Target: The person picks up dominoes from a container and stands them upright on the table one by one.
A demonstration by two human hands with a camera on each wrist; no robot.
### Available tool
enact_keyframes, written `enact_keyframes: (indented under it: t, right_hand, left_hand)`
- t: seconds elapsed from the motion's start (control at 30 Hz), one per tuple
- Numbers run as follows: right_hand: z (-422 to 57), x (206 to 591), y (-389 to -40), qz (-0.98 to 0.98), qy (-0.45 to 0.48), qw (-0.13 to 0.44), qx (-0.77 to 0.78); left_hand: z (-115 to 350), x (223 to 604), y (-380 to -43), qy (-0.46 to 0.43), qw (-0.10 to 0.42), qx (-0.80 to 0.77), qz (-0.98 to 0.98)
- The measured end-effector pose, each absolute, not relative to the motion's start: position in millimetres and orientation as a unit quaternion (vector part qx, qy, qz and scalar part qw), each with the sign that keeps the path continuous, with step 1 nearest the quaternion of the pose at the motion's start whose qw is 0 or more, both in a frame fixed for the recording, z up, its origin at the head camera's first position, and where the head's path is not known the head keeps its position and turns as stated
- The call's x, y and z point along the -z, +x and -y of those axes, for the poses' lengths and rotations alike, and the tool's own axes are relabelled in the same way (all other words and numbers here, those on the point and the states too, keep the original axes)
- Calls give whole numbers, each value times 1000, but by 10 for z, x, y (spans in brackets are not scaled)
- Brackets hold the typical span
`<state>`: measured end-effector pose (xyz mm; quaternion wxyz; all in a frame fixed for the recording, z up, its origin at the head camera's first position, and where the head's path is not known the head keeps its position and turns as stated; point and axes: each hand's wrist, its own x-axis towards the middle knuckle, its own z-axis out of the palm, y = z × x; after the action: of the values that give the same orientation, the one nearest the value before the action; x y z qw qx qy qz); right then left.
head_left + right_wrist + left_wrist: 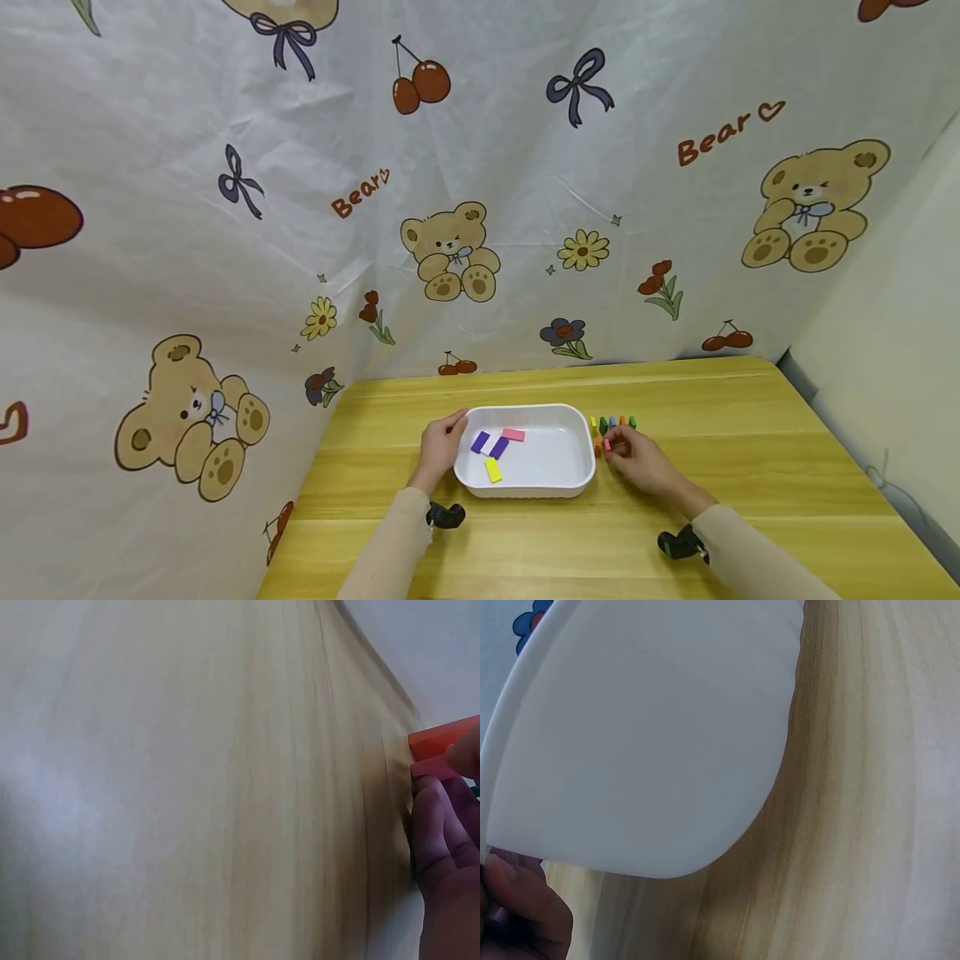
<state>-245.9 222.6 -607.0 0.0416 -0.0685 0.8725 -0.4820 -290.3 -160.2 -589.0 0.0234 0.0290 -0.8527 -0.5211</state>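
Two purple blocks (499, 448), a pink block (513, 435) and a yellow block (492, 470) lie in the white tray (555, 458) on the counter (525, 550); a white piece (488, 446) shows between the purple pair. My left hand (441, 446) grips the tray's rim near its far left corner. My right hand (637, 460) pinches a second pink block (607, 445) between thumb and fingers, just outside the tray's right wall. An orange block (597, 447) sits right beside it; cannot tell whether the two touch. Beyond is a row of small blocks (612, 422) in yellow, green, blue and orange, partly hidden by my fingers.

Risks, as I judge them:
1. Orange block knocked over or dragged along, if I pull the pink sideways instead of lifting it.
2. Row disturbed, my knuckles being so near it.
3. Pink block twisting or dropping; a small piece offers little surface to the thumb.
4. Block striking the rim, if carried across too low.
5. Tray contents sliding, if my left hand pulls up unevenly on that one corner.
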Motion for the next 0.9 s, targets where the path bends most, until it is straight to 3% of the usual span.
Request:
enact_keyframes:
  t: [0.9]
  right_hand:
    - [-2227, 6061, -2462, -872, -53, 47, 485]
  left_hand:
    - [1596, 5886, -2886, 25, 36, 506, 862]
